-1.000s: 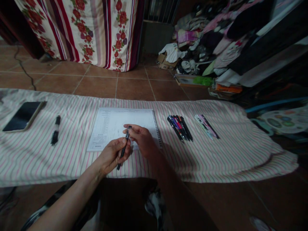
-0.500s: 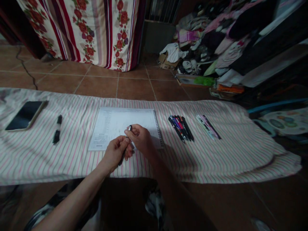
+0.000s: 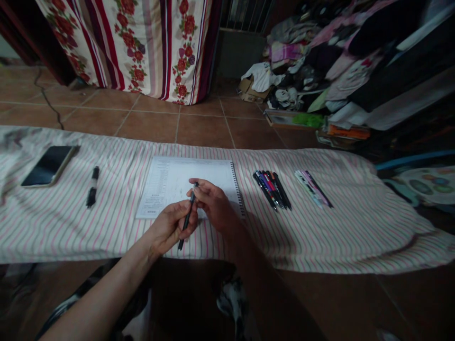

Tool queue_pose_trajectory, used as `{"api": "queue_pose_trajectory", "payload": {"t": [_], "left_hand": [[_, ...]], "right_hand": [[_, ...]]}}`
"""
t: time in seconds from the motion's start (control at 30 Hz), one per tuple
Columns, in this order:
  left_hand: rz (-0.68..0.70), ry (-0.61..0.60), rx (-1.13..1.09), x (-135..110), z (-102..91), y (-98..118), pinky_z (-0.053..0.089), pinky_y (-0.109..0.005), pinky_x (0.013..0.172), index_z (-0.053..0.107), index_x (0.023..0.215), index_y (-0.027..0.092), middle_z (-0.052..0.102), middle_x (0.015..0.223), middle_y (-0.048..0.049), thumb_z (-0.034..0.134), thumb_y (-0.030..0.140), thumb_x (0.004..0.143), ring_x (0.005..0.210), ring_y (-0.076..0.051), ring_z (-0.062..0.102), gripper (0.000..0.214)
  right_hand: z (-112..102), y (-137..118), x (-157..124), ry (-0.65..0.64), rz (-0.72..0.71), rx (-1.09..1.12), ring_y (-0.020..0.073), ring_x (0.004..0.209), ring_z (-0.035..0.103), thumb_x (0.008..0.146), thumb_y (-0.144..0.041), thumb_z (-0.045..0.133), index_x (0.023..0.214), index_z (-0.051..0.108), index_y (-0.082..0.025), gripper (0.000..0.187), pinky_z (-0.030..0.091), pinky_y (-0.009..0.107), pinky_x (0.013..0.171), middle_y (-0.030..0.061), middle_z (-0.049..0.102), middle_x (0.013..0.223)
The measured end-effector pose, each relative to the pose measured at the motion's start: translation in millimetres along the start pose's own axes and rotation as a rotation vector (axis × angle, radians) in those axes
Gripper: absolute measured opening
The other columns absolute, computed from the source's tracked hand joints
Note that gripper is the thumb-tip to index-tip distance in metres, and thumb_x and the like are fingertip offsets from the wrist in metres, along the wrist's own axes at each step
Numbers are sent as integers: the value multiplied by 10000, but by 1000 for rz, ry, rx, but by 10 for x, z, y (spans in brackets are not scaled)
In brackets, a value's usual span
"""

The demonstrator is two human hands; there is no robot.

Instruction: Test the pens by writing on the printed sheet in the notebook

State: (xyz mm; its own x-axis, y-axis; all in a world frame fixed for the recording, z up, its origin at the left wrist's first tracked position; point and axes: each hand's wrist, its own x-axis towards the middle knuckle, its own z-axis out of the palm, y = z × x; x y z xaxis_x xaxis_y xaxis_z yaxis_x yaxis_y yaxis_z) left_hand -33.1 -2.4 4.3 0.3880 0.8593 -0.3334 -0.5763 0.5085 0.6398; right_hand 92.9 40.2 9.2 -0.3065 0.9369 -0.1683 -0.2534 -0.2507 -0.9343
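Note:
Both my hands hold one dark pen over the near edge of a spiral-bound notebook. My left hand grips the pen's lower barrel with curled fingers. My right hand pinches the pen's upper end between thumb and fingertips. The pen slants up and to the right, its tip pointing down toward me. The notebook lies open on a pink-striped cloth.
A black marker and a phone lie on the cloth to the left. Right of the notebook are a bundle of several pens and a smaller group of pens. A floral curtain and piled clothes stand beyond.
The pen's lower end shows below my left hand again, after being mostly covered half a second ago. The view has shifted slightly.

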Motion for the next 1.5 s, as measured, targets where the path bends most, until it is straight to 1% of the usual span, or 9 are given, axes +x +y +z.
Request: {"api": "queue_pose_trajectory", "payload": {"t": [0.17, 0.3, 0.5, 0.77, 0.83, 1.03, 1.17, 1.33, 1.5], "left_hand": [[152, 166, 248, 27, 26, -79, 303, -172, 338, 528, 674, 137, 569, 497, 9, 661, 414, 736, 372, -68, 462, 314], [214, 221, 438, 45, 13, -106, 325, -179, 362, 520, 639, 140, 568, 453, 3, 596, 415, 786, 346, -66, 455, 321], [122, 183, 284, 37, 44, -99, 305, -176, 331, 534, 688, 137, 571, 487, 7, 587, 354, 801, 343, -70, 454, 250], [-17, 7, -18, -33, 16, 31, 309, -153, 333, 594, 785, 94, 563, 543, 5, 673, 239, 734, 382, -52, 451, 173], [3, 36, 7, -33, 27, 31, 307, -145, 335, 586, 774, 101, 556, 536, 12, 675, 255, 736, 379, -46, 445, 182], [199, 201, 351, 22, 62, -76, 325, -168, 342, 531, 680, 137, 582, 496, 2, 643, 413, 752, 362, -67, 468, 307], [179, 203, 400, 25, 67, -103, 324, -173, 344, 526, 655, 139, 577, 478, 2, 634, 422, 753, 353, -66, 461, 318], [79, 129, 187, -16, 94, -55, 279, -168, 309, 569, 743, 125, 564, 526, 15, 683, 386, 716, 361, -66, 452, 286], [-10, 62, 48, -39, 101, 17, 264, -148, 326, 584, 752, 98, 538, 513, 18, 708, 284, 694, 358, -44, 426, 231]], "right_hand": [[33, 120, 73, 207, -73, -349, 118, 596, 570, 674, -363, 646, 884, 594, -174, 288, 427, 250, 564, 21, 665, 741], [29, 151, 95, 226, -91, -480, 125, 571, 576, 669, -371, 644, 751, 601, -181, 212, 412, 248, 550, -6, 630, 638], [19, 106, 65, 200, -94, -318, 104, 543, 516, 679, -312, 605, 761, 625, -169, 167, 393, 251, 551, -17, 592, 624], [3, -7, -22, -67, 24, 118, 66, 534, 507, 680, -371, 660, 896, 657, -167, 297, 376, 221, 528, -5, 614, 745], [17, -23, -22, -48, 12, 96, 67, 537, 507, 697, -379, 645, 898, 657, -173, 288, 389, 222, 533, 3, 629, 775], [7, 61, 49, 152, -84, -331, 103, 557, 525, 708, -376, 631, 759, 622, -171, 212, 400, 235, 536, -10, 606, 635], [-21, 116, 59, 189, -120, -415, 112, 542, 521, 703, -369, 620, 664, 593, -177, 197, 384, 244, 535, -21, 572, 570], [-8, 12, -12, 197, -69, -330, 90, 504, 421, 710, -386, 595, 650, 606, -165, 230, 329, 242, 515, -41, 474, 520], [-13, -37, -54, 32, 0, -41, 85, 531, 440, 698, -398, 595, 818, 640, -154, 275, 342, 240, 555, -43, 489, 568]]}}
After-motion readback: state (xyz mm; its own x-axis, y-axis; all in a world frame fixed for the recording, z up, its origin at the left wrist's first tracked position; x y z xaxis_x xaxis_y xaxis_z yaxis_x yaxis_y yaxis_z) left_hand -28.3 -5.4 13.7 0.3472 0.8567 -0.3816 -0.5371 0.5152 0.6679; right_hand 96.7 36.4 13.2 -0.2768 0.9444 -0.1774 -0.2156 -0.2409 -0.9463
